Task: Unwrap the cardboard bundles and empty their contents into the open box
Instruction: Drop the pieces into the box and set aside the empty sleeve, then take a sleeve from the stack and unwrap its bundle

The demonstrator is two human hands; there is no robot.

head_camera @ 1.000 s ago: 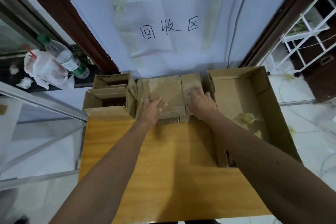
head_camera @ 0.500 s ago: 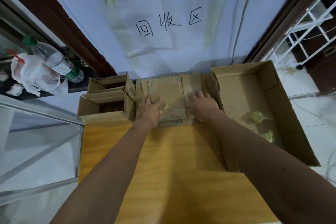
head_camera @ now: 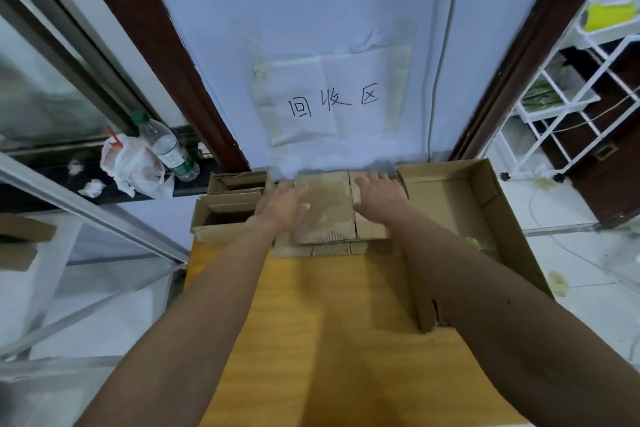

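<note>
L hand [head_camera: 282,206] & R hand [head_camera: 379,199] are resting flat on the cardboard bundle [head_camera: 329,218] at the far edge of the worktop [head_camera: 329,322], fingers [head_camera: 376,179] straight & spread, gripping nothing, w/ the open box [head_camera: 446,198] just beside it on the right.

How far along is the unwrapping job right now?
Done: a few pale scraps already lie in the open box. In hand: left hand and right hand lie flat on the middle bundle, which looks folded shut. Left: opening it, emptying it, and probably the two cartons beside it.
</note>
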